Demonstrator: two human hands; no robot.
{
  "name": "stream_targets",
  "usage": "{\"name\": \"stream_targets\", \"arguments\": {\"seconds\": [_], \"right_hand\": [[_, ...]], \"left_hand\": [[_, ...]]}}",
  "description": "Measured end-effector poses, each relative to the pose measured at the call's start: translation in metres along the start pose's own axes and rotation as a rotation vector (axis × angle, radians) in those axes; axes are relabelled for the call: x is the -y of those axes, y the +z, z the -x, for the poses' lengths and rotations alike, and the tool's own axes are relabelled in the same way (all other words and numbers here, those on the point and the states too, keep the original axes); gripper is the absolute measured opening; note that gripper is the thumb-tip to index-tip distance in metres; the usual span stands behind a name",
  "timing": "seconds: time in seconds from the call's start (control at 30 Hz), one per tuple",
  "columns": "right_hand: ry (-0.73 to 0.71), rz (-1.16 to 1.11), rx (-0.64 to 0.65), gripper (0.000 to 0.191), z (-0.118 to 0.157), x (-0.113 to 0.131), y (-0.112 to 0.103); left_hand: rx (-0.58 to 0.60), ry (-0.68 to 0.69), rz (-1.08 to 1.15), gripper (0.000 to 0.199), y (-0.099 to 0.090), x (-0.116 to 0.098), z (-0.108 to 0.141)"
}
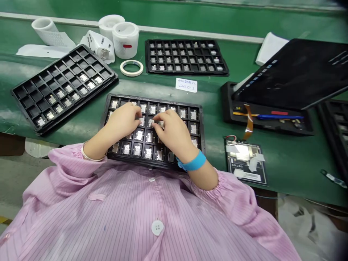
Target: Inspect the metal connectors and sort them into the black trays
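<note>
A black compartment tray (154, 98) lies in front of me at the table's near edge, its pockets filled with small silver circuit modules (148, 153). Over the tray's left middle, my left hand (123, 119) has its fingers curled in a pinch at a module (141, 121). My right hand (175, 132), with a blue wristband, comes in from the other side. Its thumb and forefinger close on the neighbouring module (150, 122). Both pairs of fingertips are down at the pockets, close to each other. The hands hide several pockets beneath them.
At left lies a partly filled tray (32, 85); another tray (187, 69) is at the back. White rolls (125, 41), a tape ring (131, 74) and a handwritten label (186, 85) lie around. At right, a propped black panel (296, 72) is cabled to a circuit board (246, 163).
</note>
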State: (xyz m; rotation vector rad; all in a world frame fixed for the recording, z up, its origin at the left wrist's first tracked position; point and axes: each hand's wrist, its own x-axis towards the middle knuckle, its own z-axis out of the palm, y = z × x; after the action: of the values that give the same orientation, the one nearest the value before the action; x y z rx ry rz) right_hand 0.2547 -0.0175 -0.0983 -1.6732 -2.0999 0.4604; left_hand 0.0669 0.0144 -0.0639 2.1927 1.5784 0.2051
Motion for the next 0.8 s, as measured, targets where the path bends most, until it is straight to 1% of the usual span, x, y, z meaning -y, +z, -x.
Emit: {"name": "stream_targets", "arguments": {"seconds": [0.1, 0.2, 0.37, 0.43, 0.47, 0.53, 0.6, 0.63, 0.7, 0.8], "right_hand": [[0.009, -0.015, 0.058, 0.01, -0.008, 0.005, 0.006], [0.015, -0.041, 0.05, 0.013, -0.012, 0.005, 0.008], [0.006, -0.119, 0.027, 0.017, -0.003, 0.005, 0.007], [0.021, -0.203, -0.015, 0.016, 0.004, 0.007, 0.003], [0.039, -0.297, -0.046, 0.016, 0.009, 0.009, 0.0], [0.094, -0.577, -0.074, 0.023, 0.021, 0.013, -0.011], [0.144, -0.851, -0.015, 0.028, 0.034, 0.019, -0.026], [0.155, -0.928, 0.024, 0.028, 0.041, 0.023, -0.033], [0.158, -0.988, 0.062, 0.028, 0.053, 0.029, -0.046], [0.128, -0.971, 0.054, 0.031, 0.065, 0.037, -0.059]], "left_hand": [[0.022, -0.013, -0.022, 0.019, 0.008, -0.002, -0.01], [0.023, -0.007, -0.011, 0.017, 0.012, -0.001, -0.014], [-0.039, 0.019, 0.053, 0.012, 0.013, -0.002, -0.006], [-0.065, 0.025, 0.096, 0.007, 0.012, -0.005, 0.002], [-0.081, 0.025, 0.166, 0.006, 0.011, -0.006, 0.007], [-0.116, 0.013, 0.43, 0.006, 0.007, -0.011, 0.02], [-0.125, -0.026, 0.767, 0.01, 0.001, -0.017, 0.035], [-0.111, -0.052, 0.903, 0.013, -0.002, -0.02, 0.044], [-0.055, -0.094, 1.052, 0.016, -0.007, -0.028, 0.06], [0.017, -0.107, 1.155, 0.016, -0.009, -0.037, 0.079]]}}
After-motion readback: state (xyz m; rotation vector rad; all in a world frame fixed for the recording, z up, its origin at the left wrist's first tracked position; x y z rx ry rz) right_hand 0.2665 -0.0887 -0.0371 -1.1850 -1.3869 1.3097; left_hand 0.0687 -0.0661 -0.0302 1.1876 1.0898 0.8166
